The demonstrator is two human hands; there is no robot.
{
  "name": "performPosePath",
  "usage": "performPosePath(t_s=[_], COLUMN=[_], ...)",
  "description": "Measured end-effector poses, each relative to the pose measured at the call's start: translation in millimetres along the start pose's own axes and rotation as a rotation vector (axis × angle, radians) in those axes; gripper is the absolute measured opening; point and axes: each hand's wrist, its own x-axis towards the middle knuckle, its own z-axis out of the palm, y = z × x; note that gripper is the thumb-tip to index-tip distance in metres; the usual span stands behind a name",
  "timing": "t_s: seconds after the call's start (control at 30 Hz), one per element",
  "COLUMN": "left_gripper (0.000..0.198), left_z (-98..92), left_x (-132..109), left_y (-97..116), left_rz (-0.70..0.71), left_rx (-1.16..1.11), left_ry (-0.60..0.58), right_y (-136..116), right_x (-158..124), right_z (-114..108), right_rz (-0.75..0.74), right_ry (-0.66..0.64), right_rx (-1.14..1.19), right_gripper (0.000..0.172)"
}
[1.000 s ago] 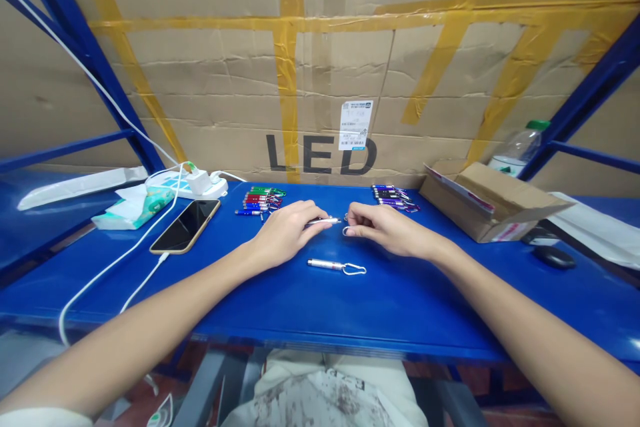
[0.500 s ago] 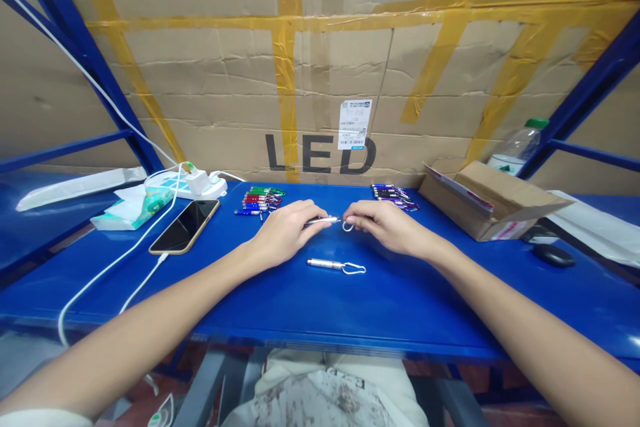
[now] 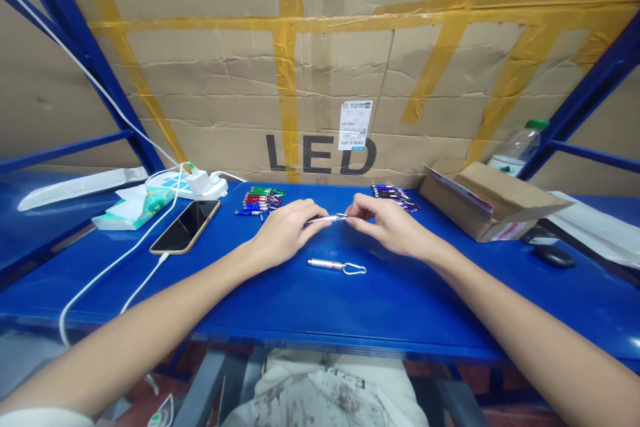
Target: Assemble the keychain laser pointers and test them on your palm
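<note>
Between thumb and fingers, my left hand (image 3: 287,232) grips a slim silver penlight (image 3: 324,219), its end pointing right. My right hand (image 3: 385,223) pinches a small silver carabiner clip (image 3: 342,216) against that end; whether the two are joined I cannot make out. Below the hands, a second silver penlight (image 3: 324,265) lies on the blue table (image 3: 280,307), with a carabiner (image 3: 355,269) attached at its right end. Behind my left hand sit several green, red and blue penlights (image 3: 255,201) with clips. Behind my right hand lie more blue, black and purple ones (image 3: 384,192).
On the left are a phone (image 3: 185,227) on a charging cable, a tissue pack (image 3: 133,207) and a power strip (image 3: 200,183). An open cardboard box (image 3: 480,203), a black mouse (image 3: 553,256) and a bottle (image 3: 517,150) stand right. A large carton (image 3: 225,93) closes off the back.
My right hand has turned the carabiner from hanging below the penlight's end to lying in line with it. My left hand keeps its hold on the penlight.
</note>
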Motion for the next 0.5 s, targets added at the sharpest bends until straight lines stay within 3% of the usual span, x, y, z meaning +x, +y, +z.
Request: performPosePath(t_s=[0.4,0.5], left_gripper=[0.024,0.025], left_z=[-0.2,-0.8], left_x=[-0.2,-0.5], left_y=[0.4,0.6], left_rz=[0.055,0.072], left_rx=[-0.037,-0.047], left_ry=[-0.020,-0.021], right_y=[-1.2,-0.1], right_x=[1.1,1.5], right_z=[2.4,2.9], right_rz=[-0.035,-0.064], right_ry=[0.071,0.061], right_rx=[0.061,0.079], right_gripper=[0.018,0.029])
